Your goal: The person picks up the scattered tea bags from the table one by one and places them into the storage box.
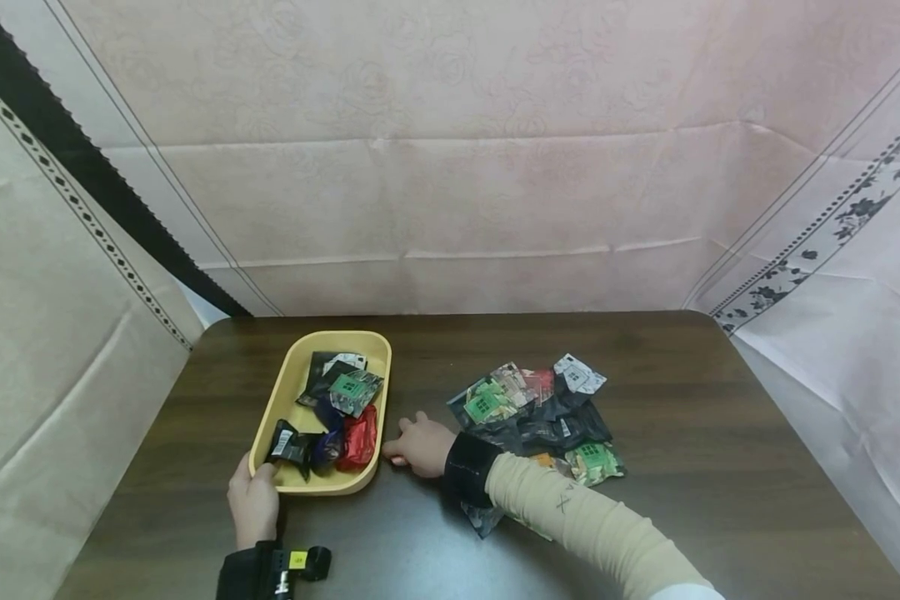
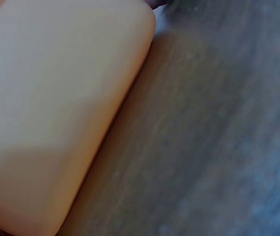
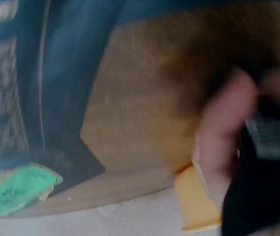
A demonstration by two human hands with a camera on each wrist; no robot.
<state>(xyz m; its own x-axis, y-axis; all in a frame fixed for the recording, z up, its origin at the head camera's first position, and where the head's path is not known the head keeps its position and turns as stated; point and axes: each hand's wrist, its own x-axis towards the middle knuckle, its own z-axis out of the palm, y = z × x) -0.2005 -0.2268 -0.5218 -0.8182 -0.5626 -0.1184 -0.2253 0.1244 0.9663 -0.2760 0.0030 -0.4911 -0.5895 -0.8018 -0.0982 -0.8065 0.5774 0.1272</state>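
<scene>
My left hand [image 1: 255, 500] grips the near left corner of a yellow plastic tray [image 1: 384, 354]. The tray's smooth outer wall [image 2: 61, 98] fills much of the left wrist view. Inside lie a red packet [image 1: 358, 440], a black packet with a white label [image 1: 291, 447] and several other small packets. Just right of the tray is my right hand [image 1: 420, 446], knuckles up. In the blurred right wrist view, its thumb and fingers are curled around a small black packet with a white label [image 3: 270, 140]; the head view hides this packet beneath the hand.
A loose pile of black, green and red packets [image 1: 562, 425] lies right of the tray, partly under my right forearm. The brown wooden table [image 1: 682, 400] meets a pale patterned cloth [image 1: 450, 200] at its far edge.
</scene>
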